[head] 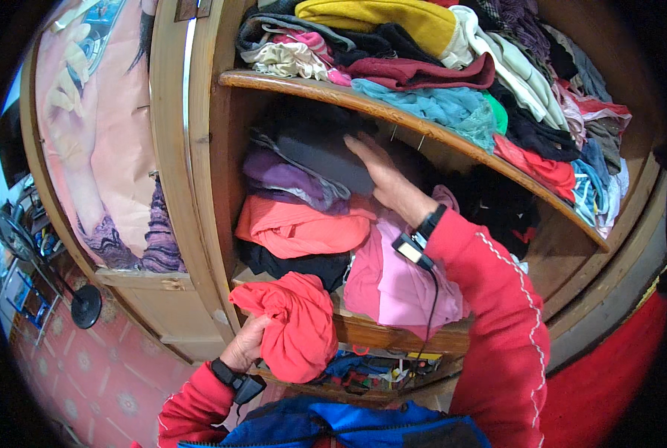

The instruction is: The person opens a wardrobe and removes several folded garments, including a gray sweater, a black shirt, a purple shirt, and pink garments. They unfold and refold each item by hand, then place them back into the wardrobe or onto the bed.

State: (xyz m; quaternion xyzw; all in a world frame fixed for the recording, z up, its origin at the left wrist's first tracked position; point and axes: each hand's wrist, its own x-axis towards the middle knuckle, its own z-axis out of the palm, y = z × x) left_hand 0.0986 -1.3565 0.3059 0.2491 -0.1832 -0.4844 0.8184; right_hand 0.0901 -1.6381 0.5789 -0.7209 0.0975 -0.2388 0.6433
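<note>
My left hand [247, 343] grips a bunched coral-red cloth [302, 330] in front of the wardrobe, below the middle shelf. Inside the shelf space, my right hand [381, 173] reaches in over a dark grey folded garment [330, 159] and touches it; part of the hand is turned away, so its grip is unclear. Under the grey garment lie a purple garment [288, 176], a folded coral cloth [305, 224] and a black cloth [294, 266]. Pink folded cloth [403, 280] hangs over the shelf's front edge beside this pile.
An upper wooden shelf [411, 120] full of crumpled clothes curves above my right arm. A wardrobe door [171, 140] bearing a poster stands open at left. A low compartment [367, 369] holds mixed items. A black pedestal fan [86, 307] stands on the floor. A cable [435, 302] hangs from my right wrist.
</note>
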